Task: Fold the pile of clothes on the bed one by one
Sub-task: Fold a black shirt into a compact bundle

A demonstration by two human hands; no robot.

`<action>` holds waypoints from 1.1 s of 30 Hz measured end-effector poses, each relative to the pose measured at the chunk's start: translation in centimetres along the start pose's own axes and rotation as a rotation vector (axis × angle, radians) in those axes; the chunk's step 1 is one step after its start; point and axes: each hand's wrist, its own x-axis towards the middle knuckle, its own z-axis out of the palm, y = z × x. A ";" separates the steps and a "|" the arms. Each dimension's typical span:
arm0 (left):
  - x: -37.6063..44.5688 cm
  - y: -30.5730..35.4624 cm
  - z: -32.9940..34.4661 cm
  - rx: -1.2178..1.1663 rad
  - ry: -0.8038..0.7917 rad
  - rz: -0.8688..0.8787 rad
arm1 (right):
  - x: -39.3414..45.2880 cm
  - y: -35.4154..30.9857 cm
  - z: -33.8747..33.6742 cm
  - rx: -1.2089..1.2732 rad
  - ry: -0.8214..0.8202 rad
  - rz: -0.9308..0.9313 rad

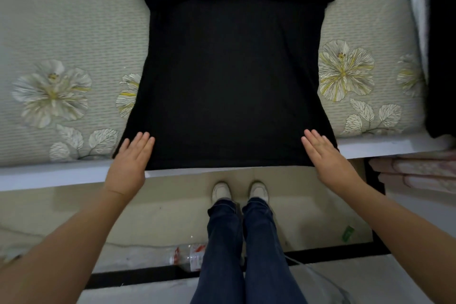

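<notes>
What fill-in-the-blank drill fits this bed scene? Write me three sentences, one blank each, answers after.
1. The garment spread flat on the bed is ____ in colour.
2. The left hand and the right hand each rest, fingers flat, on a bottom ____ of the garment.
3. On the floor, left of the jeans, lies a clear plastic ____.

Answers: black; corner; bottle

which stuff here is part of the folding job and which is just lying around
Part of the job: black garment, left hand, right hand, bed.
Just lying about: plastic bottle and green scrap on the floor.
</notes>
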 end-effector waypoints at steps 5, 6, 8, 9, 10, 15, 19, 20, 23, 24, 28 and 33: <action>-4.3 1.9 -0.9 -0.038 -0.145 -0.056 | -3.3 -1.5 -2.5 -0.035 -0.188 -0.002; -4.4 1.8 -1.4 -0.037 -0.209 -0.057 | -3.5 -1.5 -3.3 -0.042 -0.220 0.010; -3.4 0.4 -2.9 -0.032 -0.317 -0.092 | -2.4 -0.9 -4.9 -0.065 -0.187 -0.013; -2.2 -0.3 -4.0 -0.023 -0.356 -0.123 | -1.4 -0.4 -5.7 -0.082 -0.157 -0.026; -0.4 -0.9 -5.0 -0.043 -0.331 -0.152 | -0.1 0.3 -6.6 -0.096 -0.161 -0.018; 9.5 -2.6 -10.5 -0.097 -0.090 -0.351 | 8.7 5.4 -12.0 -0.020 -0.143 0.198; 16.9 -3.1 -14.3 -0.122 0.037 -0.526 | 16.1 7.7 -15.4 -0.042 -0.048 0.298; 18.5 -3.5 -14.8 -0.114 0.066 -0.542 | 17.9 8.3 -16.0 -0.024 -0.042 0.326; 23.4 -5.1 -16.2 -0.071 0.103 -0.559 | 23.3 10.1 -17.6 0.018 -0.054 0.387; 25.1 -5.8 -16.7 -0.047 0.117 -0.557 | 25.0 10.9 -17.9 0.009 -0.052 0.394; 31.4 -8.9 -17.1 0.056 0.090 -0.552 | 32.0 14.0 -18.7 0.029 -0.051 0.431; 40.5 -12.5 -15.6 0.075 0.159 -0.571 | 40.6 18.1 -17.1 -0.103 0.065 0.447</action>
